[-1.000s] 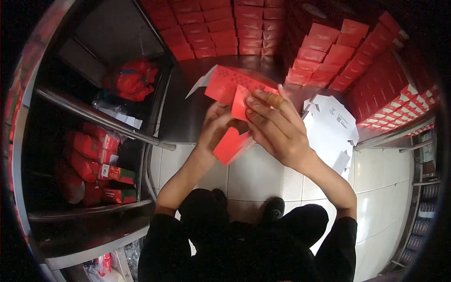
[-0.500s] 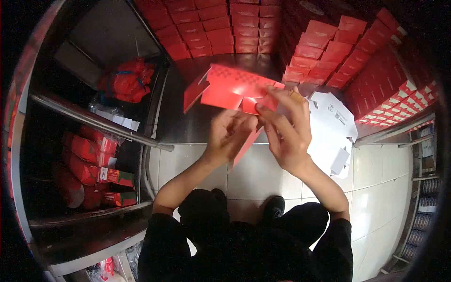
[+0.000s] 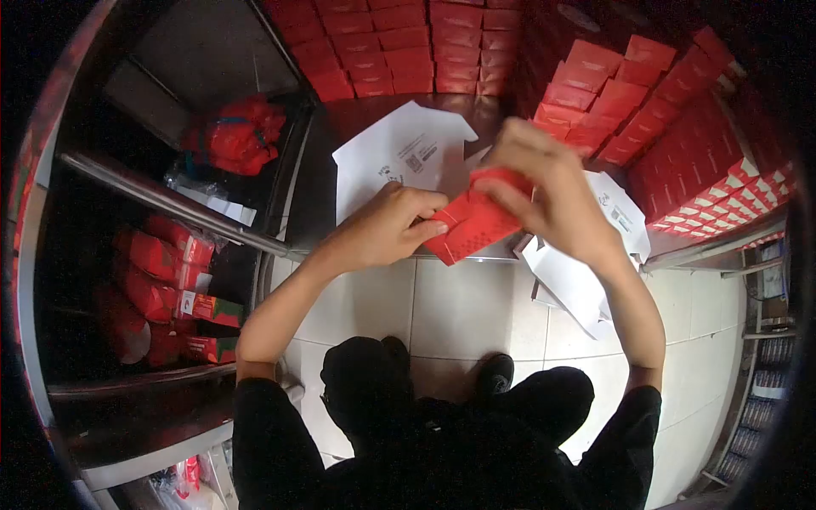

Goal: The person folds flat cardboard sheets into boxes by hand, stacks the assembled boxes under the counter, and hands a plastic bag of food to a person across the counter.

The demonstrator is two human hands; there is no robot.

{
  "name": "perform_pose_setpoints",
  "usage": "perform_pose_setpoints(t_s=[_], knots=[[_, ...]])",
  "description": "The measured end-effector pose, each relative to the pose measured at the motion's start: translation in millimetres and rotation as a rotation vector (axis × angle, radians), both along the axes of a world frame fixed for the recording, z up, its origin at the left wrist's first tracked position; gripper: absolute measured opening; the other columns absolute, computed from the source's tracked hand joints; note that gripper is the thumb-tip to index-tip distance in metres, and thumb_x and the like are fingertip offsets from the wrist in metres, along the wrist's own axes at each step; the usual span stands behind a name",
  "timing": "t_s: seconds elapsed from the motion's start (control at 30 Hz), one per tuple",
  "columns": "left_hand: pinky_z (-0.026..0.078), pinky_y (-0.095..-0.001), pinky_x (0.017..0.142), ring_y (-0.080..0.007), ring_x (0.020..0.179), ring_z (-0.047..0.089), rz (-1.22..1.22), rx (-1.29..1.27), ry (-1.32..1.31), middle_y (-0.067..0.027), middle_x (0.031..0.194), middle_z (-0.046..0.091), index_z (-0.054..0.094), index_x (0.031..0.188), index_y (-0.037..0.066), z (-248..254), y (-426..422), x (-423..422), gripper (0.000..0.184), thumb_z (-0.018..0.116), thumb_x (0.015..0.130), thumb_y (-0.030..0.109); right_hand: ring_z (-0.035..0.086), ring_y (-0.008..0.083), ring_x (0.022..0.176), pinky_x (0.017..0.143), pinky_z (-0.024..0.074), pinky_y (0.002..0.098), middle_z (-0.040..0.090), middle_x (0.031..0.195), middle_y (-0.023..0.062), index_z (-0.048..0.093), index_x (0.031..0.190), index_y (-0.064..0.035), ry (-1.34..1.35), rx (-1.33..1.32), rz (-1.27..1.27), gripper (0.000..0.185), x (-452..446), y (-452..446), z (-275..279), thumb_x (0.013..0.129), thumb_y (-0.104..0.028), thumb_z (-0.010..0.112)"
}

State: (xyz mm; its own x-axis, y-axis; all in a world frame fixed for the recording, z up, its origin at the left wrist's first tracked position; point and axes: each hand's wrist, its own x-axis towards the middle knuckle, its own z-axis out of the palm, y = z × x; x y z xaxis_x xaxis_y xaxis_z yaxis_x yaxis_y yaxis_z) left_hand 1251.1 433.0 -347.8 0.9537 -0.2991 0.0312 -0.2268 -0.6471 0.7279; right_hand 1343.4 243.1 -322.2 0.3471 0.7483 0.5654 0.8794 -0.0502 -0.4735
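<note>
Both hands are on a red cardboard piece point(image 3: 478, 229) with a checkered pattern near one edge. My left hand point(image 3: 387, 223) pinches its left end between thumb and fingers. Over its right end lies my right hand point(image 3: 557, 191), blurred by motion, with the thumb on the red face and the fingers bent above it. A white sheet-like panel point(image 3: 404, 140) with printing and a square code spreads out behind my left hand. Whether it joins the red piece is hidden.
Stacked red boxes point(image 3: 586, 72) stand at the back and right. At right lies a white printed cardboard sheet point(image 3: 582, 280). On the left, a metal rail point(image 3: 170, 202) fronts shelves with red packages point(image 3: 157, 263). A dark metal surface point(image 3: 327, 127) is behind the hands.
The red piece has been turned and its white panel has come into view at the upper left. My left hand has shifted left; my right hand has moved up and right over the piece.
</note>
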Motion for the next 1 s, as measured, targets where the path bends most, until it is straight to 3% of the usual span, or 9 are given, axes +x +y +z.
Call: perform_pose_setpoints(t_s=[0.13,0.2,0.47,0.57,0.7,0.77,0.83,0.93,1.0], knots=[[0.039,-0.0388,0.054,-0.0395,0.063,0.051,-0.024,0.026,-0.105,-0.0231,0.065,0.053,0.051,0.076,-0.004,3.8,1.2,0.0,0.012,0.055,0.077,0.007,0.045,0.0247,0.089,0.074,0.0376,0.0362,0.047,0.091,0.0097,0.058,0.078,-0.0020,-0.095,-0.147,0.092,0.012,-3.5,5.6,3.3,0.067,-0.002,0.063],[0.040,-0.0389,0.055,-0.0398,0.064,0.052,-0.031,0.055,-0.158,-0.0232,0.066,0.053,0.052,0.078,-0.004,5.1,4.2,-2.0,0.011,0.055,0.077,0.006,0.046,0.0260,0.088,0.075,0.0368,0.0369,0.047,0.091,0.0099,0.058,0.082,-0.0028,-0.086,-0.156,0.111,0.014,-4.7,11.5,-12.6,0.068,-0.003,0.062],[0.041,-0.0433,0.065,-0.0386,0.068,0.055,-0.061,0.049,0.046,-0.0233,0.067,0.055,0.055,0.082,-0.004,6.2,16.5,-2.6,0.013,0.054,0.075,0.007,0.048,0.0281,0.090,0.076,0.0374,0.0346,0.048,0.092,0.0121,0.054,0.089,-0.0026,-0.025,-0.108,-0.086,0.020,-11.3,20.4,-19.4,0.069,-0.003,0.058],[0.042,-0.0433,0.065,-0.0384,0.068,0.055,-0.123,0.032,0.031,-0.0234,0.067,0.055,0.055,0.083,-0.005,9.1,14.2,-5.3,0.015,0.055,0.075,0.008,0.046,0.0301,0.091,0.076,0.0382,0.0367,0.048,0.093,0.0134,0.052,0.088,-0.0009,-0.240,-0.258,-0.001,0.017,-25.5,19.2,-3.9,0.071,-0.003,0.055],[0.042,-0.0433,0.067,-0.0379,0.073,0.055,-0.072,0.126,-0.050,-0.0228,0.071,0.056,0.055,0.083,-0.004,10.9,13.4,-9.2,0.014,0.055,0.076,0.009,0.046,0.0316,0.092,0.083,0.0373,0.0400,0.050,0.097,0.0160,0.052,0.092,0.0007,-0.126,-0.282,0.115,0.017,-23.9,16.7,-12.9,0.078,-0.006,0.050],[0.042,-0.0435,0.069,-0.0371,0.077,0.055,-0.056,0.206,0.022,-0.0225,0.072,0.056,0.057,0.082,-0.002,20.6,8.1,-12.8,0.012,0.054,0.075,0.008,0.048,0.0322,0.091,0.083,0.0377,0.0398,0.053,0.096,0.0174,0.054,0.093,0.0009,0.209,-0.448,0.136,0.016,-24.8,10.0,-5.0,0.082,-0.009,0.049],[0.042,-0.0436,0.071,-0.0361,0.080,0.055,-0.043,0.286,0.056,-0.0218,0.074,0.057,0.058,0.083,0.000,26.4,2.4,-16.3,0.012,0.054,0.074,0.007,0.051,0.0318,0.081,0.075,0.0395,0.0387,0.055,0.088,0.0192,0.056,0.091,0.0022,0.372,-0.514,0.155,0.016,-19.9,3.9,-8.4,0.084,-0.010,0.050],[0.042,-0.0438,0.073,-0.0348,0.082,0.055,-0.041,0.393,-0.004,-0.0202,0.076,0.058,0.058,0.087,0.002,25.2,-0.8,-17.0,0.015,0.053,0.073,0.004,0.056,0.0291,0.059,0.058,0.0422,0.0347,0.053,0.061,0.0199,0.059,0.079,0.0044,0.375,-0.516,0.088,0.013,-13.3,6.4,-7.7,0.082,-0.008,0.055],[0.042,-0.0442,0.072,-0.0343,0.082,0.056,-0.046,0.439,-0.090,-0.0192,0.077,0.058,0.058,0.090,0.003,17.7,2.4,-14.7,0.019,0.052,0.072,0.003,0.056,0.0347,0.069,0.071,0.0422,0.0389,0.057,0.066,0.0199,0.061,0.080,0.0010,0.303,-0.510,0.036,0.012,-18.4,11.9,-10.5,0.079,-0.009,0.054]])
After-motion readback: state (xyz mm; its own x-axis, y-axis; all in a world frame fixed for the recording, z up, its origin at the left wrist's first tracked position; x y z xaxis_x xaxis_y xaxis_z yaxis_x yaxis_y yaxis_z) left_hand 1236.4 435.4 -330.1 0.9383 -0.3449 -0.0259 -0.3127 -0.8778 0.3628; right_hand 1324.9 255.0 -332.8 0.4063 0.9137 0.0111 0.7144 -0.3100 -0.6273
